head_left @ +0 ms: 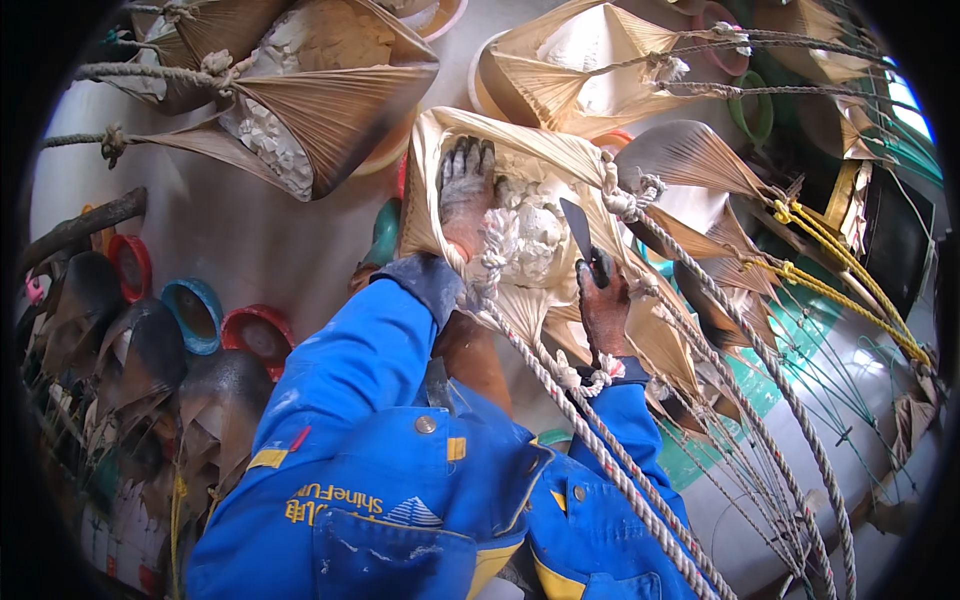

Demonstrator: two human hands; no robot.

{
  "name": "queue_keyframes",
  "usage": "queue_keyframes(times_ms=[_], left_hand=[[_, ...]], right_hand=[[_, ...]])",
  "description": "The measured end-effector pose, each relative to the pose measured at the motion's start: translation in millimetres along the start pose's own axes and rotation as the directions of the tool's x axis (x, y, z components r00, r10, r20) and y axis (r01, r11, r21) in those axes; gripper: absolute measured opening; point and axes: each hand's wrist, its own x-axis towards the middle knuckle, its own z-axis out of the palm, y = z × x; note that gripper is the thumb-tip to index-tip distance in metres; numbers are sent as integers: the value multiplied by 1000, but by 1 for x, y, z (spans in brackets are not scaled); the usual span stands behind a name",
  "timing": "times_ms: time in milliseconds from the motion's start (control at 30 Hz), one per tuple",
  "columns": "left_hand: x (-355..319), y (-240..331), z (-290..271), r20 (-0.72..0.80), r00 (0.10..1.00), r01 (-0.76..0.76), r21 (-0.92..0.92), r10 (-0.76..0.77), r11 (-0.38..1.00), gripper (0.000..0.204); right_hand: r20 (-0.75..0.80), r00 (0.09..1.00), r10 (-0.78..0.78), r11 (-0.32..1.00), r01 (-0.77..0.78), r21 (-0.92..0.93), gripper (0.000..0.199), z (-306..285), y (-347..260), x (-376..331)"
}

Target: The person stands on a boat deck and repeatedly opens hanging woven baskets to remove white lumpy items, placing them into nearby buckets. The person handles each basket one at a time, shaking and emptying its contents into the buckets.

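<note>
A pale cloth point(430, 140) hangs in front of me, its corners gathered and tied to thick ropes. White, crumbly, soft lumps point(535, 240) fill it. My left hand point(467, 195), dusted white, lies with its fingers stretched out at the left inside of the cloth, beside the lumps. At the right side of the cloth my right hand point(604, 305) is closed round the handle of a flat-bladed knife point(577, 228). The knife's dark blade points up and to the left, over the edge of the white mass. Its handle is mostly hidden by my fingers.
More tied cloths of white lumps hang at the upper left point(320, 100) and top point(560, 60). Twisted ropes point(640, 490) run close by my right arm. Dark cloth bundles point(140, 350) and colored basins point(258, 338) stand at left; yellow ropes point(840, 260) stretch at right.
</note>
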Motion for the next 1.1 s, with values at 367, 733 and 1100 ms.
queue_keyframes(times_ms=[367, 733, 1100], left_hand=[[-7, -25, 19, -37, 992, -124, -16, 124, 992, 54], [-6, -14, 36, 39, 998, -35, -87, 39, 996, 60], [-18, -19, 46, -78, 990, -120, -95, 113, 988, 68]], right_hand=[[121, 967, 222, 939, -246, 240, 26, -14, -12, 12], [220, 925, 310, 857, -372, 357, 33, -12, 3, 8], [-21, 1000, -13, 998, 14, 60, 32, -6, 12, 7]])
